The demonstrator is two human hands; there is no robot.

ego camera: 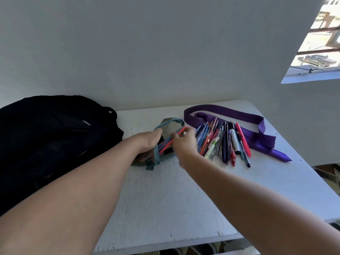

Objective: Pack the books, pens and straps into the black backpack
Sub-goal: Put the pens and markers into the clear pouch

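Observation:
A black backpack [46, 137] lies at the left end of the white table [165, 199]. Just right of it is a small grey-green pouch [168, 129] with a teal rim. My left hand [147, 140] grips that rim and holds the pouch's mouth apart. My right hand [184, 142] pinches a few red and blue pens [169, 141] whose lower ends are inside the pouch. A pile of several more pens and markers [224, 142] lies to the right. A purple strap [244, 124] loops behind and under the pile. No books are in view.
A grey wall rises directly behind the table. A window [320, 39] is at the upper right. The table's front edge [165, 244] is near me and its right edge drops off beyond the strap's end.

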